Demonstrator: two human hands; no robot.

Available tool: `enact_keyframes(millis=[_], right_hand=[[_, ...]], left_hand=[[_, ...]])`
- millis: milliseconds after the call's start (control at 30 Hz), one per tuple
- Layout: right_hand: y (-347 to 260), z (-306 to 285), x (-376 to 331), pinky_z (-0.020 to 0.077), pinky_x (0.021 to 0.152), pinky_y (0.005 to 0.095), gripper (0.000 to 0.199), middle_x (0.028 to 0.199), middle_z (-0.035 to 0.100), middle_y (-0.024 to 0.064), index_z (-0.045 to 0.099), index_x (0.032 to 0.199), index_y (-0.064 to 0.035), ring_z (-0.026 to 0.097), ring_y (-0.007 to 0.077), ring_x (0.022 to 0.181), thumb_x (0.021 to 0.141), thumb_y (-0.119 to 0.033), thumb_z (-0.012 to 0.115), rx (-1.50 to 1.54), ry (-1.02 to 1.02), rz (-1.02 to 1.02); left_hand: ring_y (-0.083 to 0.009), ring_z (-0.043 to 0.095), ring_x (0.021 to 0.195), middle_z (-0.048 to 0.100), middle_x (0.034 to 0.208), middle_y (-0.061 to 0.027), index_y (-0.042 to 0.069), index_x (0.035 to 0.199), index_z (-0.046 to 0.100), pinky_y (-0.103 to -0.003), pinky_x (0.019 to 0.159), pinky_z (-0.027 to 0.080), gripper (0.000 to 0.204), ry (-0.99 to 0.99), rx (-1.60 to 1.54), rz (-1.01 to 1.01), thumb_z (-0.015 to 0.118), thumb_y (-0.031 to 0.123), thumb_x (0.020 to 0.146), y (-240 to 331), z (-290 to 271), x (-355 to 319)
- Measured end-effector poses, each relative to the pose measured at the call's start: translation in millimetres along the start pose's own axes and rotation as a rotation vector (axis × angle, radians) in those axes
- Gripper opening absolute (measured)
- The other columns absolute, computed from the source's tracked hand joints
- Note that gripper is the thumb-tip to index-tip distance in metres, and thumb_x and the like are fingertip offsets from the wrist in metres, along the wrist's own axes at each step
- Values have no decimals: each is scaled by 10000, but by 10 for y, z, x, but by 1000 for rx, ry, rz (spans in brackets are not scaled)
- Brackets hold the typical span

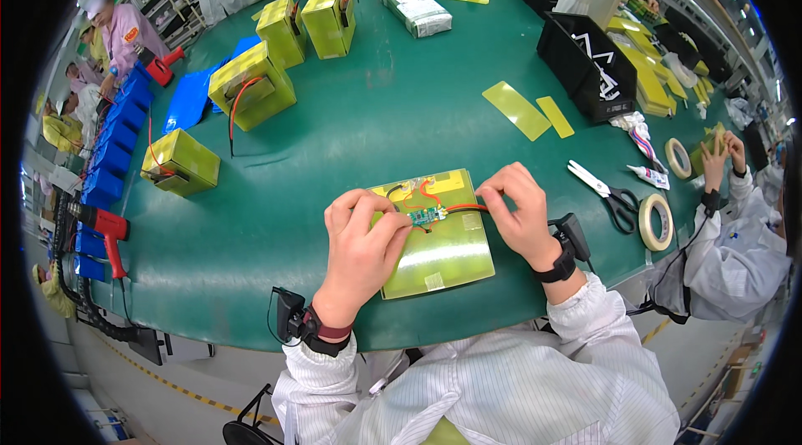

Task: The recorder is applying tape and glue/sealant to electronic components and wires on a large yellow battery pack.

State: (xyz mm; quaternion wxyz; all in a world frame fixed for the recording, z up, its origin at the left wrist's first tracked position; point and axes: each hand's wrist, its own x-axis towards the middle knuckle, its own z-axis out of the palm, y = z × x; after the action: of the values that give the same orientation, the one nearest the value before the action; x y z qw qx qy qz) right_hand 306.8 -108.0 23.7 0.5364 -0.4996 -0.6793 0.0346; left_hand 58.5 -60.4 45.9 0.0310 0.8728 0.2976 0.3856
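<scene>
In front of me a yellow-green wrapped battery pack (443, 257) lies on the green table, with bits of clear tape on it. A small green circuit board (424, 217) sits over its upper part, with short red and black wires running to the pack's far edge. My left hand (361, 240) pinches the left end of the board between thumb and fingers. Red and black leads (466, 208) run from the board's right side to my right hand (516, 209), whose fingers are closed on them.
Several wrapped battery packs (180, 162) stand at the left and far left. Red heat guns (107, 232) lie by blue bins (113, 148). To the right are scissors (610, 194), tape rolls (656, 222), a glue tube (649, 177), yellow sheets (516, 111) and a black bin (587, 67). Co-workers (739, 253) are around the table.
</scene>
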Motion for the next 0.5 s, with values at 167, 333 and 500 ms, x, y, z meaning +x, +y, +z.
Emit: enact_keyframes(millis=[167,333,500], right_hand=[[101,-1,-17,384,612,329,191,691,535,73,556,767,1,478,219,657,922,-43,659,105,50,162],[94,40,-14,382,621,327,263,676,498,73,498,738,16,456,200,655,953,-52,634,168,25,188],[71,23,-41,390,629,323,289,676,503,79,503,707,13,471,198,664,967,-53,611,230,47,275]], left_hand=[[-306,520,1056,605,956,-56,90,854,670,-424,915,410,187,130,-29,-84,780,12,724,-104,-32,-33],[-295,506,1074,617,1005,-93,43,893,632,-404,964,395,40,284,-78,-284,635,74,918,-311,-10,-80],[-274,505,1095,629,1047,-95,40,962,632,-374,991,382,87,324,-111,-373,575,105,977,-454,87,-95]])
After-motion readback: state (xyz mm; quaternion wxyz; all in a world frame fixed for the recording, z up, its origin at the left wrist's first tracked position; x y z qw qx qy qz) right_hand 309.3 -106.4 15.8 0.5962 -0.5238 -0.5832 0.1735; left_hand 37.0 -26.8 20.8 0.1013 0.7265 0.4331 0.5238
